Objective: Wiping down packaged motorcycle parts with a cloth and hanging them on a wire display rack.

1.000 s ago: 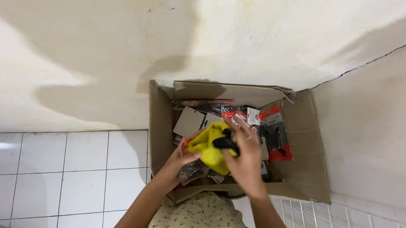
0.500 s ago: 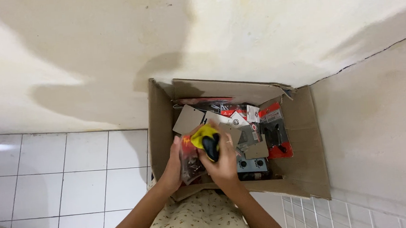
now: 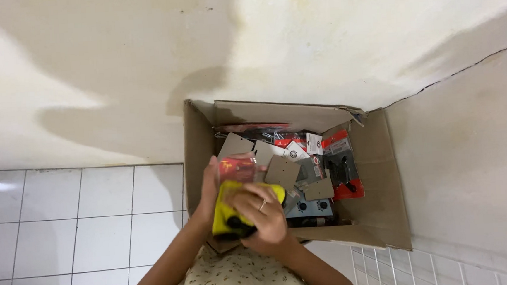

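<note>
A yellow packaged item with a black part [image 3: 229,211] is held over the near left corner of an open cardboard box [image 3: 381,211]. My right hand [image 3: 262,216] wraps over it from the right. My left hand [image 3: 210,186] supports it from the left, fingers also against a red, clear-wrapped pack [image 3: 238,167] just above it. The box holds several small carded hardware packs, red, grey and brown [image 3: 302,169].
The box stands in a room corner, against cream walls [image 3: 259,42] at the back and right. White floor tiles [image 3: 82,217] stretch to the left. My patterned garment [image 3: 238,278] fills the bottom edge.
Both hands have drawn the yellow item back toward me and to the left, from the box's middle to its near left corner. The red pack now shows at my left fingers.
</note>
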